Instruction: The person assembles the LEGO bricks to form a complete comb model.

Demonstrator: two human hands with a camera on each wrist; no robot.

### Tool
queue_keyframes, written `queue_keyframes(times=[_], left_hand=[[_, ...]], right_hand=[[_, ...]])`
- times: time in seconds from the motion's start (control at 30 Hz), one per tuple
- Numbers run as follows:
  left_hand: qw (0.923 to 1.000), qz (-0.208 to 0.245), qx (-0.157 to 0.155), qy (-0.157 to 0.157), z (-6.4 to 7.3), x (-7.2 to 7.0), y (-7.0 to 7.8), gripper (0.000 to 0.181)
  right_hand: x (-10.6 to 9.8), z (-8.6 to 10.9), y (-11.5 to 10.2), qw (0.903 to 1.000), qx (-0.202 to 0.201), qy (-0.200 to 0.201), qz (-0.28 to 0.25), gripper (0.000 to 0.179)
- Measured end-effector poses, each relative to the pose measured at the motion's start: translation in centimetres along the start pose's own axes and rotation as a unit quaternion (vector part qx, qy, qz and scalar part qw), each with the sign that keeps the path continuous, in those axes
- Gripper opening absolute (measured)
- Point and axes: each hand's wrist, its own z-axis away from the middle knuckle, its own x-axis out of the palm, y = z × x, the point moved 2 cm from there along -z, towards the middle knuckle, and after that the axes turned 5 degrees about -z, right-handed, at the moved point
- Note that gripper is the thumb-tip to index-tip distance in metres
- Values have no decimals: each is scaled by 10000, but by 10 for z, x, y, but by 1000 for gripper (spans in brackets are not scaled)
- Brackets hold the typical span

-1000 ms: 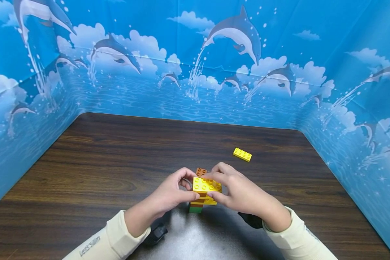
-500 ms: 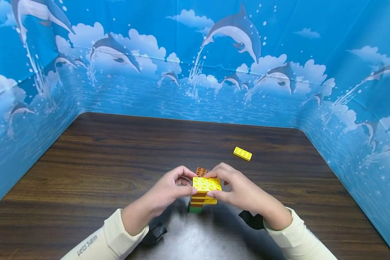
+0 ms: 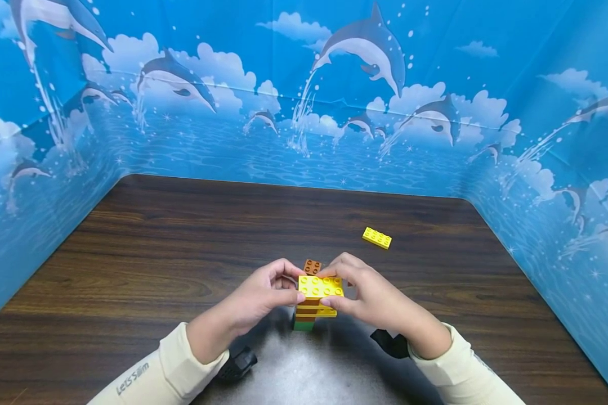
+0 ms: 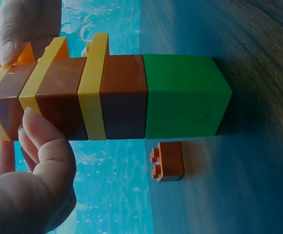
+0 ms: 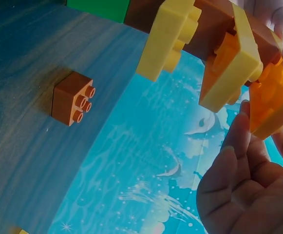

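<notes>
A tower of toy building bricks stands upright before me, a green block [image 3: 304,325] at its foot and brown bricks [image 4: 61,80] alternating with yellow plates above. The plates jut out to the right, as the right wrist view shows. On top lies a studded yellow plate [image 3: 320,286]. My left hand [image 3: 255,295] grips the tower's upper left side, thumb at the near corner and index finger at the far one. My right hand [image 3: 372,292] pinches the right part of the top plate between thumb at the near edge and fingers behind.
A loose brown brick [image 5: 72,98] stands on the dark wooden table [image 3: 182,236] just behind the tower. Farther back to the right lies a loose yellow plate [image 3: 377,237]. A blue dolphin-print sheet [image 3: 223,135] encloses the table's back and sides.
My left thumb has slid up from below the top plate to its near left corner. The right fingers have drawn back off its far studs, baring them. The tower stays put.
</notes>
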Motion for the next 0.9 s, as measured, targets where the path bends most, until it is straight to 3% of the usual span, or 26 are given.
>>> queue_keyframes(times=[0.37,0.9], left_hand=[[9999,15,-31,-105,0,-1,-1,39],[9999,-70,-52,58,-2,0,-3,39]], right_hand=[[3,0,0,9999,61,98,38,39],[5,3,4,9992,111,278,-254,38]])
